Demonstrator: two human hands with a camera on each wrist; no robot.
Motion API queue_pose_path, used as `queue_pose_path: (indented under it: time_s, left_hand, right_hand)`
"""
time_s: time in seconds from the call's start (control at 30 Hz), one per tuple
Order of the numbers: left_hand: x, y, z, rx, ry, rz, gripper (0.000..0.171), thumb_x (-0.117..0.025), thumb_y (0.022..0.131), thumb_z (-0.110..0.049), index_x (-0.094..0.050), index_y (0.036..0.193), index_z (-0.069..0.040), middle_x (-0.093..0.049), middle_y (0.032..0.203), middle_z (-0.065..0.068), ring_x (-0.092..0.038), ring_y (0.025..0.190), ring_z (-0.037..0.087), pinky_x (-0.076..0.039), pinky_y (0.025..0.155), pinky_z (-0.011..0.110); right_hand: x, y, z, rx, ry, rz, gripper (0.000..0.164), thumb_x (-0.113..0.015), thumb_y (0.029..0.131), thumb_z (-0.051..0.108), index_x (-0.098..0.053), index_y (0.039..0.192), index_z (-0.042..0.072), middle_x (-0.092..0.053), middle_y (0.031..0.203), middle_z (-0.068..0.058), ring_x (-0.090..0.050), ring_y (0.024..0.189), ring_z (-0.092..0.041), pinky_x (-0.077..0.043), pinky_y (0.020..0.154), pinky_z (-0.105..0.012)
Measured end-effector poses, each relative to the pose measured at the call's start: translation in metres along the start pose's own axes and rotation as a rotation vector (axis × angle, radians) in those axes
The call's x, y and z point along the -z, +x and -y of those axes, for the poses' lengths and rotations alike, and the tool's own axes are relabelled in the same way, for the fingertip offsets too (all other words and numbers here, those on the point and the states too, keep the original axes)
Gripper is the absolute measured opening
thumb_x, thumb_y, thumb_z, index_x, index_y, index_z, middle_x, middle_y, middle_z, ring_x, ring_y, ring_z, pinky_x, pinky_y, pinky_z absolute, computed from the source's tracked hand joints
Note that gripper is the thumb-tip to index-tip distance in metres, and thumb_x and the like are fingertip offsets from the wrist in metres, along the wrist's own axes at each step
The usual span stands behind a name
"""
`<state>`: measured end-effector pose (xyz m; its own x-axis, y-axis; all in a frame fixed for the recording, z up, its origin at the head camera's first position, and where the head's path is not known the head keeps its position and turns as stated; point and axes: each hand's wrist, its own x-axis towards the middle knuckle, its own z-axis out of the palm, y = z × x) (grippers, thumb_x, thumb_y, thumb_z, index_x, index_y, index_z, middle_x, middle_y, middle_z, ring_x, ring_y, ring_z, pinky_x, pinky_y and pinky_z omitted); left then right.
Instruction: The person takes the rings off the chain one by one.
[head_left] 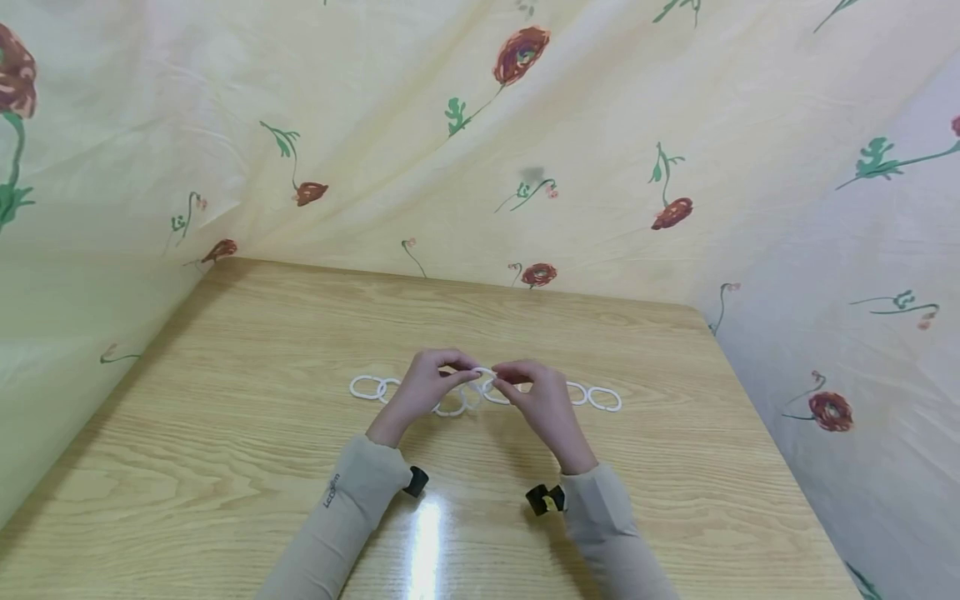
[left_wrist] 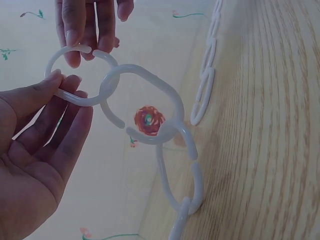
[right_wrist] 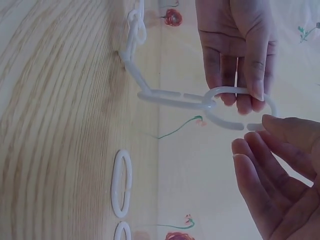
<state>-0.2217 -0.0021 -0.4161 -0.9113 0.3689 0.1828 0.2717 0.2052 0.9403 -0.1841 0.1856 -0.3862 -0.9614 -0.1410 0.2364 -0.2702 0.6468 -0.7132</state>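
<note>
Both hands hold a white oval plastic chain link (left_wrist: 82, 101) with a small gap in its side, raised above the table. My left hand (head_left: 429, 385) pinches it between thumb and fingers. On the other side, my right hand (head_left: 538, 396) pinches it by thumb and fingertips close to the gap, as the right wrist view shows. A second white link (left_wrist: 155, 79) passes through the held one. From it the joined chain (right_wrist: 134, 75) hangs down and runs along the table to the left, partly hidden behind my left hand in the head view.
Several loose white links lie in a row to the right on the wooden table (head_left: 300, 333), the outermost link (head_left: 609, 409) near my right hand; others are partly hidden by it. Flower-patterned cloth (head_left: 375, 125) hangs behind and beside the table. Black wrist devices (head_left: 538, 500) sit at the sleeves.
</note>
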Motion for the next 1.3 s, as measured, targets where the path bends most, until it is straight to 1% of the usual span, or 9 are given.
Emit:
queue_pose_path:
  time_s: [0.17, 0.33, 0.47, 0.67, 0.77, 0.87, 1.03, 1.17, 1.3]
  left_hand:
    - [0.000, -0.001, 0.000, -0.015, -0.006, 0.030, 0.012, -0.069, 0.090, -0.013, -0.073, 0.097, -0.004, -0.073, 0.099, 0.011, -0.066, 0.089, 0.014, -0.058, 0.078, 0.028]
    - [0.000, -0.001, 0.000, -0.010, -0.027, 0.063, 0.014, -0.068, 0.090, -0.014, -0.073, 0.100, -0.005, -0.073, 0.102, 0.011, -0.067, 0.093, 0.018, -0.058, 0.080, 0.029]
    - [0.000, -0.001, 0.000, -0.007, -0.060, 0.084, 0.021, -0.070, 0.089, -0.017, -0.071, 0.106, -0.005, -0.071, 0.108, 0.011, -0.065, 0.102, 0.022, -0.056, 0.090, 0.035]
    - [0.000, -0.002, 0.001, -0.001, -0.063, 0.153, 0.034, -0.072, 0.087, -0.017, -0.066, 0.119, -0.005, -0.068, 0.120, 0.011, -0.060, 0.116, 0.027, -0.046, 0.107, 0.045]
    - [-0.001, -0.002, 0.001, 0.003, -0.056, 0.187, 0.034, -0.072, 0.087, -0.015, -0.065, 0.119, -0.005, -0.068, 0.118, 0.011, -0.060, 0.116, 0.027, -0.043, 0.109, 0.046]
    - [-0.001, -0.002, 0.003, 0.001, -0.055, 0.208, 0.031, -0.072, 0.087, -0.013, -0.066, 0.115, -0.004, -0.070, 0.112, 0.011, -0.063, 0.112, 0.026, -0.042, 0.110, 0.046]
    - [-0.003, -0.001, 0.008, -0.016, -0.061, 0.215, 0.028, -0.073, 0.085, -0.011, -0.067, 0.111, -0.003, -0.070, 0.106, 0.012, -0.063, 0.111, 0.027, -0.041, 0.111, 0.044]
    - [-0.004, 0.000, 0.012, -0.004, -0.068, 0.217, 0.027, -0.075, 0.084, -0.009, -0.068, 0.109, -0.002, -0.070, 0.108, 0.012, -0.062, 0.113, 0.026, -0.042, 0.111, 0.044]
    - [-0.005, 0.000, 0.014, -0.003, -0.069, 0.237, 0.027, -0.075, 0.083, -0.006, -0.067, 0.109, 0.000, -0.071, 0.106, 0.013, -0.064, 0.109, 0.024, -0.043, 0.108, 0.045]
  right_hand:
    - [-0.001, -0.001, 0.003, 0.022, -0.017, -0.010, 0.015, -0.073, 0.086, 0.013, -0.074, 0.099, 0.005, -0.075, 0.093, -0.011, -0.070, 0.086, -0.024, -0.057, 0.081, -0.047]
    - [-0.001, -0.001, 0.005, 0.050, -0.055, -0.030, 0.011, -0.072, 0.087, 0.013, -0.074, 0.095, 0.006, -0.075, 0.090, -0.009, -0.070, 0.083, -0.022, -0.057, 0.078, -0.046]
    - [0.000, -0.001, 0.007, 0.062, -0.062, -0.044, 0.010, -0.072, 0.087, 0.012, -0.074, 0.094, 0.005, -0.075, 0.089, -0.009, -0.070, 0.082, -0.023, -0.057, 0.077, -0.046]
    - [0.003, -0.002, 0.011, 0.055, -0.044, -0.058, 0.010, -0.072, 0.087, 0.012, -0.074, 0.094, 0.005, -0.075, 0.090, -0.009, -0.070, 0.083, -0.023, -0.057, 0.077, -0.047]
    - [0.004, -0.003, 0.013, 0.054, -0.034, -0.068, 0.010, -0.072, 0.087, 0.012, -0.074, 0.094, 0.006, -0.075, 0.091, -0.009, -0.070, 0.084, -0.022, -0.058, 0.075, -0.042]
    - [0.005, -0.003, 0.014, 0.054, -0.018, -0.079, 0.010, -0.072, 0.087, 0.012, -0.074, 0.095, 0.005, -0.075, 0.091, -0.009, -0.070, 0.084, -0.022, -0.058, 0.068, -0.033]
    - [0.006, -0.003, 0.015, 0.062, 0.016, -0.097, 0.010, -0.072, 0.087, 0.010, -0.074, 0.095, 0.004, -0.074, 0.091, -0.011, -0.070, 0.084, -0.024, -0.054, 0.058, -0.019]
    - [0.007, -0.002, 0.016, 0.064, 0.031, -0.101, 0.010, -0.072, 0.087, 0.010, -0.074, 0.095, 0.004, -0.074, 0.091, -0.011, -0.070, 0.083, -0.024, -0.054, 0.057, -0.017]
    - [0.007, -0.002, 0.016, 0.038, 0.070, -0.099, 0.010, -0.072, 0.087, 0.009, -0.074, 0.095, 0.003, -0.074, 0.093, -0.012, -0.070, 0.084, -0.025, -0.056, 0.057, -0.019]
